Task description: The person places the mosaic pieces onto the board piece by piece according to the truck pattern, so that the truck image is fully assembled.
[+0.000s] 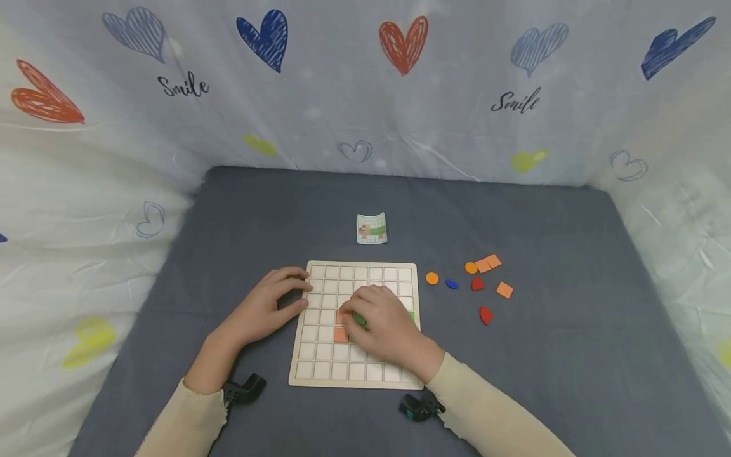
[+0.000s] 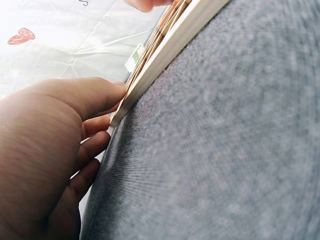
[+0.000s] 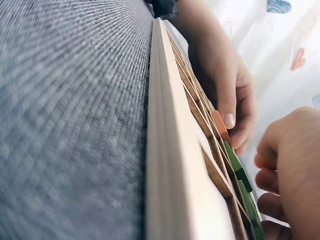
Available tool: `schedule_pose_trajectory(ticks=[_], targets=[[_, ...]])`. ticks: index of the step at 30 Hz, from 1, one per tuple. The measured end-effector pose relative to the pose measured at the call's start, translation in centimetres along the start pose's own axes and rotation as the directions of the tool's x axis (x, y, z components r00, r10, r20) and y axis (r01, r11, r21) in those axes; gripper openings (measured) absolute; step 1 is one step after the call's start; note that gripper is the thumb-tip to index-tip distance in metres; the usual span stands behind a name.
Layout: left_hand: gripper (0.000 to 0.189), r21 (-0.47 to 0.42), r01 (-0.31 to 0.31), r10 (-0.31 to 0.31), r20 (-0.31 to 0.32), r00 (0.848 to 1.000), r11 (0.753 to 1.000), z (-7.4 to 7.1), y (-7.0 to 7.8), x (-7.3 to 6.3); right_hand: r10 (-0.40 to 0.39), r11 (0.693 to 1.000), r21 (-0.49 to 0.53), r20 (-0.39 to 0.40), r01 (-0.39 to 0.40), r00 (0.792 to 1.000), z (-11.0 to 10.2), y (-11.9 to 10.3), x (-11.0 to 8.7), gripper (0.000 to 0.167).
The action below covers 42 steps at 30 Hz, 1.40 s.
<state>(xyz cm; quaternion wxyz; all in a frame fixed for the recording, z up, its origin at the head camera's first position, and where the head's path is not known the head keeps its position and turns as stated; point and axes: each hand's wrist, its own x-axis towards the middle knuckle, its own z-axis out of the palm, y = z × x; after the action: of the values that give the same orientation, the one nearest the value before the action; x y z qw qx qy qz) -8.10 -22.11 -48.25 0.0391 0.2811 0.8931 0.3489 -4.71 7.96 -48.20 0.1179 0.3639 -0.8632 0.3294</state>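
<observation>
The pale wooden grid board (image 1: 354, 384) lies flat on the grey worktop (image 1: 571, 355), between and beneath the two hands, which are well apart from each other. The left hand (image 1: 268, 308) is at its left edge: the fingers are loosely spread, and the fingertips and thumb touch the rim. The right hand (image 1: 388, 324) reaches in from the lower right and is over the middle of the board, its fingers bent downward just over a green piece (image 1: 360, 319). Whether they pinch this piece or merely hover by it, I cannot tell.

Two orange square tiles (image 1: 341, 334) occupy cells beside the right fingertips, one above the other, the upper partly covered. Another green tile (image 1: 412, 315) shows past the right hand, near the right rim.

Beyond the board is a small pattern card (image 1: 372, 228) with an orange and green design on a grid. Loose pieces are scattered to the right of the board: an orange disc (image 1: 432, 278) nearest it, then a blue half-round piece (image 1: 452, 284), a second orange disc (image 1: 471, 268) beside two orange squares (image 1: 488, 263), two red pieces (image 1: 486, 315) and a separate orange square (image 1: 505, 290).
</observation>
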Motion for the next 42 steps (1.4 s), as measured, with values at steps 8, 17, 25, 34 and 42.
schedule_pose_trajectory(ticks=[8, 17, 25, 34, 42], targets=[[0.029, 0.017, 0.006, -0.006, 0.008, 1.000, 1.000, 0.0, 0.2, 0.2, 0.030, 0.999, -0.008, -0.089, -0.031, 0.996, -1.8, 1.1, 0.1, 0.009], [0.029, 0.017, 0.012, -0.013, 0.015, 1.000, 1.000, 0.0, 0.1, 0.1, 0.068, 0.998, 0.000, -0.167, -0.069, 0.984, -4.8, 4.5, -0.4, 0.012], [0.030, 0.016, 0.005, -0.006, 0.008, 1.000, 1.000, -0.1, 0.1, 0.0, 0.209, 0.975, -0.022, -0.225, -0.219, 0.952, -7.9, 8.6, -2.3, 0.018], [0.029, 0.010, 0.017, -0.018, 0.021, 1.000, 1.000, -0.3, 0.1, -0.1, 0.303, 0.936, -0.101, -0.262, -0.338, 0.916, -11.7, 12.4, -5.2, 0.021], [0.030, 0.006, 0.014, -0.015, 0.023, 1.000, 1.000, -0.3, 0.2, -0.1, 0.444, 0.876, -0.081, -0.245, -0.475, 0.862, -15.1, 15.0, -8.4, 0.025]])
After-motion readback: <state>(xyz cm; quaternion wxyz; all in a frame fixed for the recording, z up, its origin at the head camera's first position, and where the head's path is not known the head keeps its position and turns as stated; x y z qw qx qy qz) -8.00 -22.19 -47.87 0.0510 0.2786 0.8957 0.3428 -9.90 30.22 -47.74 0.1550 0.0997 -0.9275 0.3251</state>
